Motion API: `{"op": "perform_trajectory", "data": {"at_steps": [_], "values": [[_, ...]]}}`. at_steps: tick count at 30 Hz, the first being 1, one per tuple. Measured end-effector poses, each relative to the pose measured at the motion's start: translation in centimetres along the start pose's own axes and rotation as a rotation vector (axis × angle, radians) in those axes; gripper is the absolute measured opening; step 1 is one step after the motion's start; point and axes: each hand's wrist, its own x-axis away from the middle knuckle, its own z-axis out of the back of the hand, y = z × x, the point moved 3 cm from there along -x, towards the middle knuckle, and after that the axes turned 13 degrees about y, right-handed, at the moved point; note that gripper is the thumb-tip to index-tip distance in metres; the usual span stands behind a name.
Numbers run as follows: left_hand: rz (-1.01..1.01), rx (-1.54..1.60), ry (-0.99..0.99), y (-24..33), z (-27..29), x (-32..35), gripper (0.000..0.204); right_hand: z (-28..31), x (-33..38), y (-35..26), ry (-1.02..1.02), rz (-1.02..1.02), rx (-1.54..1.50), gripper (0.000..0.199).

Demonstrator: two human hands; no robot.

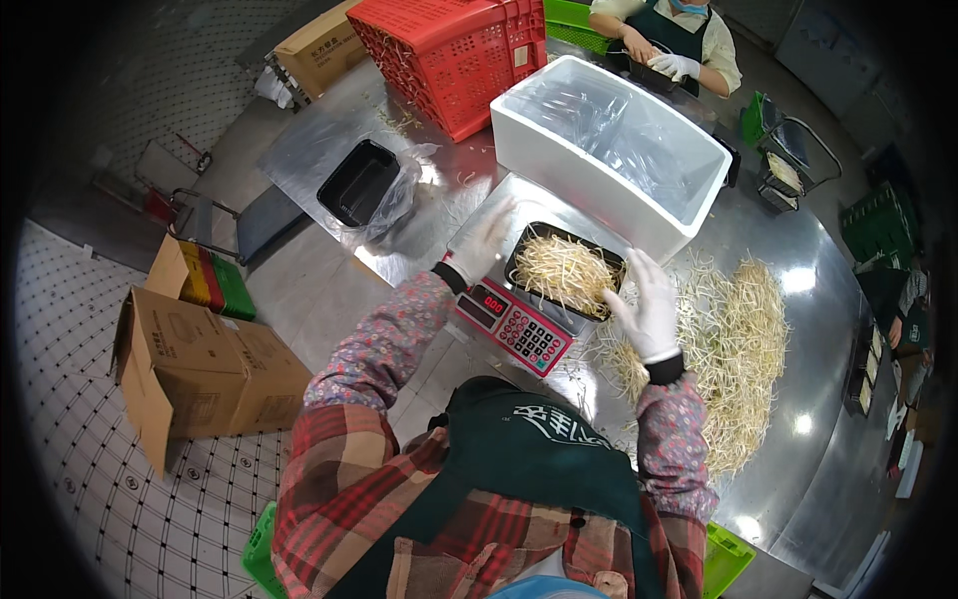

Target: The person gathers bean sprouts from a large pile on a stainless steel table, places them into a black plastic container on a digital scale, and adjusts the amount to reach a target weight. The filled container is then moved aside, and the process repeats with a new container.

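The fingers of the white-gloved right hand [651, 317] are spread apart, the thumb at the near right corner of a black rectangular plastic tray [577, 237]; whether it touches cannot be told. The white-gloved left hand [481, 255] is blurred, so how far its fingers are bent cannot be told. Between both sets of fingers, the tray holds a heap of pale bean sprouts [564, 275] and rests on a metal-topped scale with a red keypad panel [534, 337]. Right of the right fingers, a loose pile of sprouts [743, 369] covers part of a shiny steel table [818, 334]. Ahead of them stands a white foam box [589, 180] lined with clear film. Ahead and left of the left fingers lies another black tray [357, 185].
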Motion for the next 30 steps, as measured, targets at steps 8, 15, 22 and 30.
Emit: {"op": "perform_trajectory", "data": {"at_steps": [8,15,22,30], "values": [[-0.2,-0.247,-0.152,3.0,-5.0,2.1,0.045,-4.2,-1.5,0.8,-0.1,0.011,-0.361,0.027],[-0.301,-0.259,-0.16,3.6,-3.4,1.3,0.064,-2.3,-0.1,1.6,0.03,-0.17,-0.313,0.061],[-0.535,-0.561,-0.546,5.6,-6.8,0.0,0.079,-3.5,-1.8,0.1,-0.419,-0.028,0.277,0.099],[-0.503,-0.736,-0.616,4.5,-8.7,-0.8,0.076,-3.2,-0.7,2.2,-0.31,-0.031,0.16,0.023]]}}
